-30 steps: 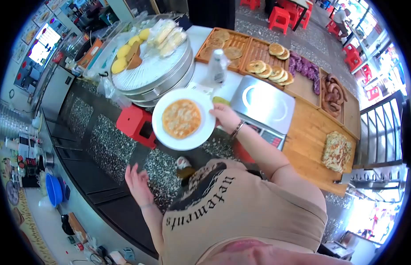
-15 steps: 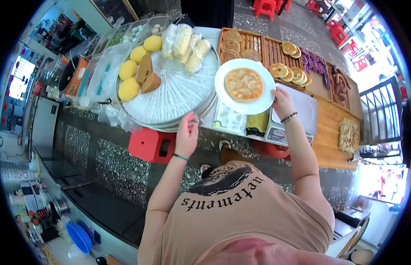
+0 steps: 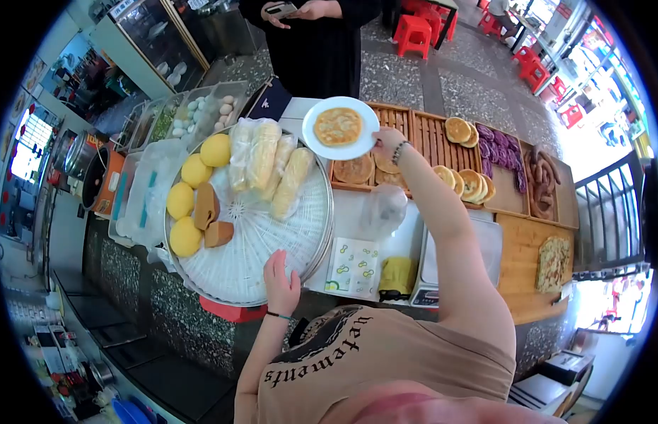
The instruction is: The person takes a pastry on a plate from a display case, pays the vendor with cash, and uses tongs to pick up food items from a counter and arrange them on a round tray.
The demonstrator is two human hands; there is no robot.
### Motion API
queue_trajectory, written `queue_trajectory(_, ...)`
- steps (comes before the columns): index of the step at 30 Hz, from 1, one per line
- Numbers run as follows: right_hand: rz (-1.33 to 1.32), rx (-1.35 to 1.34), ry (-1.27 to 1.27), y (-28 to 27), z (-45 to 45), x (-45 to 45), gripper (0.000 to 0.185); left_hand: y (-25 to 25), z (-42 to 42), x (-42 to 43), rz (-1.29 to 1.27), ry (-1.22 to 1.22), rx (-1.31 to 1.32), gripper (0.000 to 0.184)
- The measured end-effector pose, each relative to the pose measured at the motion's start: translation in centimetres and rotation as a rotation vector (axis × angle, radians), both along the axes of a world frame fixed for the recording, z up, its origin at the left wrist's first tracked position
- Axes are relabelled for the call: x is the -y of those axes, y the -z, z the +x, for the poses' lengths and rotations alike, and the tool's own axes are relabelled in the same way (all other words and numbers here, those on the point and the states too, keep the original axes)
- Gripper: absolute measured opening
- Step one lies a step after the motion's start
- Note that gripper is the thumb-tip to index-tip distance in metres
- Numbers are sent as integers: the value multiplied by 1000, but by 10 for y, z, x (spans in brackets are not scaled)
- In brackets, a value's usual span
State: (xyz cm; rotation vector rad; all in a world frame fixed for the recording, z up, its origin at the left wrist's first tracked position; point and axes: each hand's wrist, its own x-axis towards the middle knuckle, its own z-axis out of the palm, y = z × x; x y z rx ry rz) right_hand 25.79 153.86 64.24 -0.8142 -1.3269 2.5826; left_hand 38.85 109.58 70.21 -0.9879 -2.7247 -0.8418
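Observation:
A white plate with a round browned flatbread on it is gripped at its right rim by my right hand. The plate is above the back left end of the wooden trays, partly covering them. My left hand holds nothing, its fingers apart, over the front right edge of the round woven tray. On that tray are several yellow buns, brown wedges and bagged pale rolls.
A person in black holds a phone across the counter. Right of the round tray are a patterned paper packet, a clear bag, a yellow cloth and a scale. A flatbread slab lies on a wooden board.
The plate has moved forward across the counter in my right hand, toward the person in black, who has come into view. My left hand is now over the round tray's edge.

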Motion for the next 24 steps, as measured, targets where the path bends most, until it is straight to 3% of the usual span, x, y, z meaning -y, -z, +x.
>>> queue_trajectory(4, -47, 93, -6, 64, -100, 6, 18, 7, -7, -17, -189, -123, -122, 58)
queue_trajectory(6, -23, 208, 106, 76, -135, 15, 21, 11, -9, -20, -224, -180, -121, 59)
queue_trajectory(9, 865, 37, -230, 268, -246, 3, 19, 18, -16, -24, -270, -252, -132, 61)
queue_trajectory(10, 783, 182, -271, 293, -272, 7, 16, 20, -16, -24, -289, -279, -128, 62)
queue_trajectory(13, 1710, 359, -766, 164, -219, 40, 14, 22, -17, -27, -347, -301, -91, 63)
queue_trajectory(15, 1583, 354, -769, 183, -238, 52, 17, 27, -19, -25, -352, -283, -132, 66)
queue_trajectory(17, 491, 473, -197, 317, -317, 62, 24, 30, -21, -24, -336, -286, -90, 68)
queue_trajectory(19, 269, 514, 38, 213, -273, 93, 27, 36, -21, -20, -346, -283, -106, 69)
queue_trajectory(20, 304, 534, 57, 194, -263, 99, 27, 39, -22, -19, -364, -298, -109, 70)
queue_trajectory(21, 337, 552, 70, 185, -261, 99, 26, 42, -25, -20, -360, -285, -114, 70)
queue_trajectory(22, 672, 445, -60, 241, -282, 104, 26, 44, -25, -19, -359, -281, -112, 71)
queue_trajectory(23, 663, 447, -65, 239, -280, 106, 26, 44, -23, -17, -364, -285, -105, 72)
queue_trajectory(24, 424, 449, 4, 225, -277, 106, 26, 44, -25, -17, -372, -289, -105, 72)
